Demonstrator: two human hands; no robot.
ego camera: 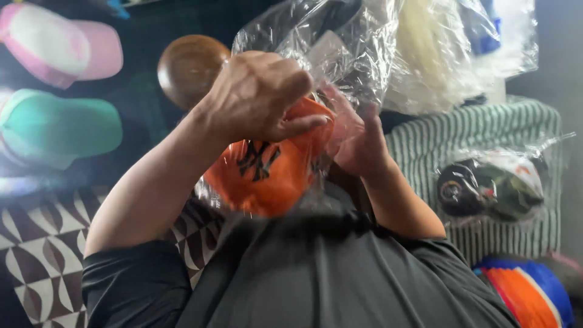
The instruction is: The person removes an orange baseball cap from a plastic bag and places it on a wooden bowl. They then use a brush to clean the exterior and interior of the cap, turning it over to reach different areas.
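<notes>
An orange cap with a black stitched emblem sits half inside a clear plastic bag in the middle of the head view. My left hand is closed over the cap's top edge, pinching it through the film. Partly veiled by the plastic, my right hand grips the bag at the cap's right side. The bag's loose crinkled end rises above both hands. Both forearms come up from my dark grey shirt at the bottom.
A pink and white cap and a teal cap lie at the left. A round brown wooden thing sits behind my left hand. At the right, bagged dark caps rest on striped fabric, above a blue and orange cap.
</notes>
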